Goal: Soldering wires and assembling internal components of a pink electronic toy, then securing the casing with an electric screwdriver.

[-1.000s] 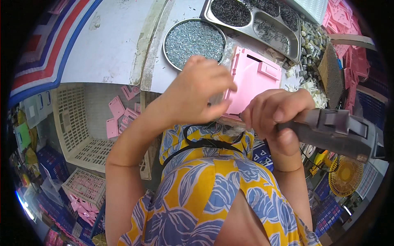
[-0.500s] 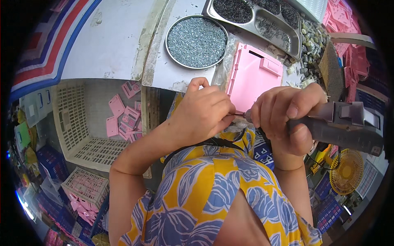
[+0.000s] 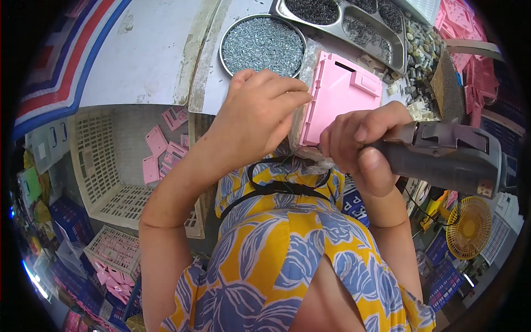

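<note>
My right hand (image 3: 368, 141) is wrapped round a dark grey electric screwdriver (image 3: 442, 157). Its tip end is near the lower edge of a pink plastic case (image 3: 337, 99), mostly hidden behind my fingers. The case lies on clear plastic wrap (image 3: 298, 124) at the bench's front edge. At its left side is my left hand (image 3: 260, 108), fingers stretched out and thumb apart, fingertips at the case's edge. I see nothing held in it. Just beyond this hand stands a round metal tray (image 3: 263, 47) full of small silvery screws.
A steel tray with compartments (image 3: 373, 36) holds dark screws at the back. Small grey and whitish parts (image 3: 423, 55) are heaped on the right, by pink plastic pieces (image 3: 478, 77). A cream crate (image 3: 105, 166) with pink parts stands at left. A yellow fan (image 3: 470, 227) is low right.
My left hand has moved up from the screwdriver's tip to the case's left side, and its fingers have straightened. My right hand has shifted slightly left with the screwdriver.
</note>
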A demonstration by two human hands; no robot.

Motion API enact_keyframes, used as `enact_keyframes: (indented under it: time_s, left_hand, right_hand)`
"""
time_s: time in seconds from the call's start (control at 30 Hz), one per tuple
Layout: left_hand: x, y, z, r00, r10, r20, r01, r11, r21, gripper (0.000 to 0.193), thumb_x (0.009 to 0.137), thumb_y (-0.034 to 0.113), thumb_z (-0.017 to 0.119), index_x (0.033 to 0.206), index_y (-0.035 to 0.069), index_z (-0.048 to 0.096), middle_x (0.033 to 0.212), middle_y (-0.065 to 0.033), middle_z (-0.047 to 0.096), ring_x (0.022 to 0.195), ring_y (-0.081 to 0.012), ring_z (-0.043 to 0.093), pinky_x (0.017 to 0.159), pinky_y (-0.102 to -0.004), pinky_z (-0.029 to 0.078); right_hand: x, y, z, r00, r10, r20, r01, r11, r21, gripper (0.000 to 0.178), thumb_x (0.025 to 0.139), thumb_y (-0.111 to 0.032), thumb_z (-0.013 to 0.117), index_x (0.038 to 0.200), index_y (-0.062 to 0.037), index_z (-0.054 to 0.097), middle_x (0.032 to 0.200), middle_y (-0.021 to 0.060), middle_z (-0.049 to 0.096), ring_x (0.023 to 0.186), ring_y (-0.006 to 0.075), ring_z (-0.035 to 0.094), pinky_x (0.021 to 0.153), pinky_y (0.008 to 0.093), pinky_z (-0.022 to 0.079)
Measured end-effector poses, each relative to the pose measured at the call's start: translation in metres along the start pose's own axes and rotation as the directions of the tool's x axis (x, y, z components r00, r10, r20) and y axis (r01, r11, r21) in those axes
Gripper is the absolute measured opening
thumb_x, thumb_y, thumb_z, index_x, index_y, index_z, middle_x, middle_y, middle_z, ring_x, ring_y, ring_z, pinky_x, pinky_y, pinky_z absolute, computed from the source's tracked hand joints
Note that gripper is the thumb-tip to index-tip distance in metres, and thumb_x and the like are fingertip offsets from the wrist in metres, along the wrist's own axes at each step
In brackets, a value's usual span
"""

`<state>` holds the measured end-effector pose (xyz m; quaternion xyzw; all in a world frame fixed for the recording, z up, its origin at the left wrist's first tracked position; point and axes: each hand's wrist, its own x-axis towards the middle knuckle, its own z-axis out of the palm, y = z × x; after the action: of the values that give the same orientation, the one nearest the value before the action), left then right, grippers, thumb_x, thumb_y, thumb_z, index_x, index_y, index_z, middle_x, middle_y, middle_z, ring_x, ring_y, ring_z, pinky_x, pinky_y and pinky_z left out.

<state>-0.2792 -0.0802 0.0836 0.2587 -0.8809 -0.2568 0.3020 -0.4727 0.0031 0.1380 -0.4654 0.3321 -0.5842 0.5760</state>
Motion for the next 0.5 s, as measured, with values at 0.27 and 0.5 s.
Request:
enact_keyframes:
  time_s: [0.27,0.5]
  left_hand:
    - [0.0,-0.009,0.015,0.993,-0.04,-0.108,0.034,0.998,-0.056,0.027,0.079,0.005,0.065,0.104,0.009,0.073,0.11,-0.0041,0.069,0.102,-0.0248,0.062,0.096,-0.045,0.04]
    - [0.069,-0.017,0.046,0.974,0.145,-0.175,-0.122,0.983,0.138,0.027,0.081,0.016,0.071,0.107,0.01,0.074,0.105,-0.0078,0.068,0.105,-0.0296,0.062,0.093,-0.0464,0.044]
  right_hand:
    - [0.007,0.012,0.003,0.994,-0.058,0.087,0.075,0.977,-0.201,0.023,0.09,-0.011,0.072,0.093,-0.0066,0.05,0.066,0.0054,0.055,0.058,0.016,0.054,0.058,0.0327,0.049]
    - [0.014,0.014,-0.006,0.962,-0.069,0.263,0.149,0.942,-0.301,0.026,0.092,-0.019,0.073,0.094,-0.0091,0.049,0.06,0.0022,0.05,0.049,0.0159,0.047,0.05,0.0341,0.045]
